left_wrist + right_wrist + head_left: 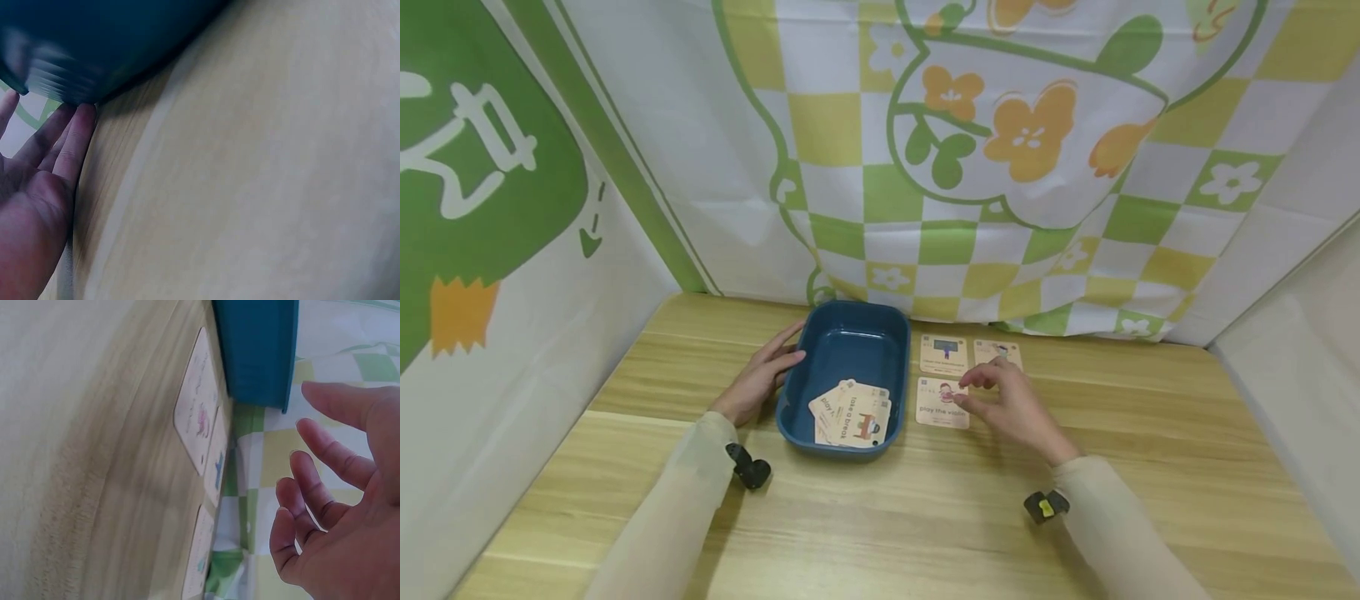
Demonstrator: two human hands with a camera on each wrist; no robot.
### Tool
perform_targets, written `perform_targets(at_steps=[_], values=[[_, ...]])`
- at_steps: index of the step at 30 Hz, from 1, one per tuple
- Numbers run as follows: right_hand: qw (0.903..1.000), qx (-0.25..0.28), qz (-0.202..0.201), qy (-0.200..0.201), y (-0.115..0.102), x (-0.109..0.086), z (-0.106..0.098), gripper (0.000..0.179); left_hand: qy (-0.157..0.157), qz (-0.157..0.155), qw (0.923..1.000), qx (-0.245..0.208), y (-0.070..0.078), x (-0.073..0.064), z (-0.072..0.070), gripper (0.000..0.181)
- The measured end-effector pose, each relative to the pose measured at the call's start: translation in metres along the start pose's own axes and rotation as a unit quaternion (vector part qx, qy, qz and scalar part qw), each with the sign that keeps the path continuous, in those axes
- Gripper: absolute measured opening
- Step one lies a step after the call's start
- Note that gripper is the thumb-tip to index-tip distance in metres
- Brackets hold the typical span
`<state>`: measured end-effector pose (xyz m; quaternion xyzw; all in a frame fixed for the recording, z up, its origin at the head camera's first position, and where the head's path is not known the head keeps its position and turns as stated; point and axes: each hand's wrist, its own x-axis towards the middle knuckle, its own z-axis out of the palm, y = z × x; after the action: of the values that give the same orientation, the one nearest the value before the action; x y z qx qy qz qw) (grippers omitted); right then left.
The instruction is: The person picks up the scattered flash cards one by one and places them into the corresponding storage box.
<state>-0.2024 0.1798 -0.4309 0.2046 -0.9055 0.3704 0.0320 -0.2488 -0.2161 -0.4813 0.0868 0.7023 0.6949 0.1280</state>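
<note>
My left hand [758, 382] rests against the left side of a blue plastic tub [842, 312], its fingers straight along the wall and the thumb at the rim. In the left wrist view the fingertips touch the tub's lower side. Inside the tub, at the near end, lie several overlapping picture cards [859, 418]; the top one reads "take a break". My right hand [1011, 408] hovers over the "play the violin" card [942, 412] with loosely bent fingers. The right wrist view shows nothing between that thumb and the fingers [319, 494].
Behind the violin card lie a card with a blackboard picture [944, 353] and another card [1000, 350], partly covered by my right hand. All sit on a wooden table [880, 525]. A checked cloth [940, 242] hangs along the table's back edge.
</note>
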Motion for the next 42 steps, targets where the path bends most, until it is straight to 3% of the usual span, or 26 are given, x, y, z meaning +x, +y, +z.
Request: perform_targets(at_steps=[7, 17, 27, 42], values=[[0.9984, -0.01, 0.032, -0.046, 0.013, 0.01, 0.006, 0.04, 0.005, -0.003, 1.0, -0.003, 0.0, 0.0, 0.0, 0.064], [0.9899, -0.078, 0.079, -0.089, 0.027, 0.017, 0.018, 0.065, 0.009, -0.01, 0.9999, 0.0, 0.003, -0.001, 0.002, 0.063], [0.9867, -0.105, 0.084, -0.091, 0.026, 0.016, 0.019, 0.076, 0.008, -0.008, 0.9999, -0.001, 0.003, -0.001, 0.001, 0.063], [0.9835, -0.124, 0.094, -0.092, 0.031, 0.02, 0.02, 0.077, 0.005, -0.011, 0.9999, -0.001, 0.001, 0.0, 0.0, 0.062]])
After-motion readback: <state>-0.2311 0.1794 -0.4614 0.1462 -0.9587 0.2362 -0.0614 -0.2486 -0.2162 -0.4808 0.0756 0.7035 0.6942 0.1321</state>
